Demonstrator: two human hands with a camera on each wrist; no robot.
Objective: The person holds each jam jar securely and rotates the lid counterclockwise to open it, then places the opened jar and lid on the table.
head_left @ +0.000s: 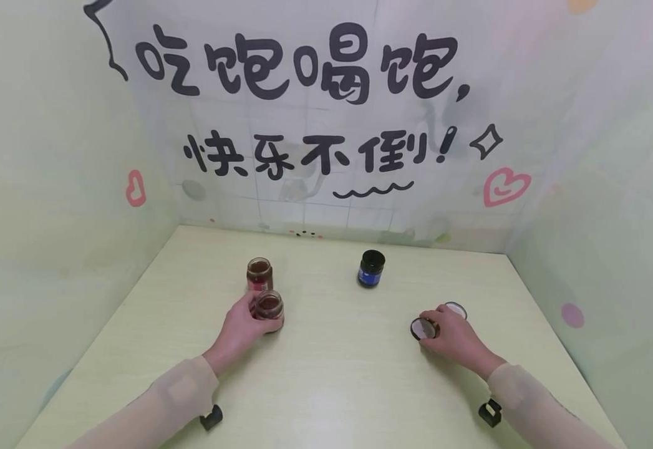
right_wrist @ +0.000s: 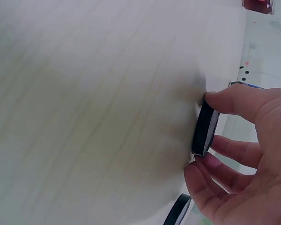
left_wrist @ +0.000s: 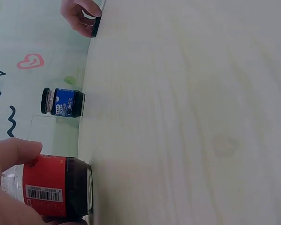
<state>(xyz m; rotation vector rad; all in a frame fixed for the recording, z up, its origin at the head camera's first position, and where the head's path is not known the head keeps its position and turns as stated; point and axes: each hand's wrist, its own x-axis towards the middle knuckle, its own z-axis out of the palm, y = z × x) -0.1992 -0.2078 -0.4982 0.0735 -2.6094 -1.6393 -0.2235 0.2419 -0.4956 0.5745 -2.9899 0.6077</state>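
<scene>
My left hand (head_left: 240, 332) grips a glass jar (head_left: 270, 304) with a red label and dark contents. Its top is uncovered, and it stands upright on the table. In the left wrist view the thumb lies along the red label (left_wrist: 44, 187). Close behind it stands a second red-labelled jar (head_left: 259, 269), also without a lid. On the right, my right hand (head_left: 458, 340) pinches a black jar lid (head_left: 422, 328) by its rim, with the pale inside showing. Another lid (head_left: 456, 310) lies just beyond that hand, partly hidden by it, its pale inside facing up.
A small jar (head_left: 370, 269) with a blue label and a black lid stands toward the back, between the two hands. The pale wooden table (head_left: 326, 374) is enclosed by a back wall (head_left: 326, 212) with lettering and by side walls.
</scene>
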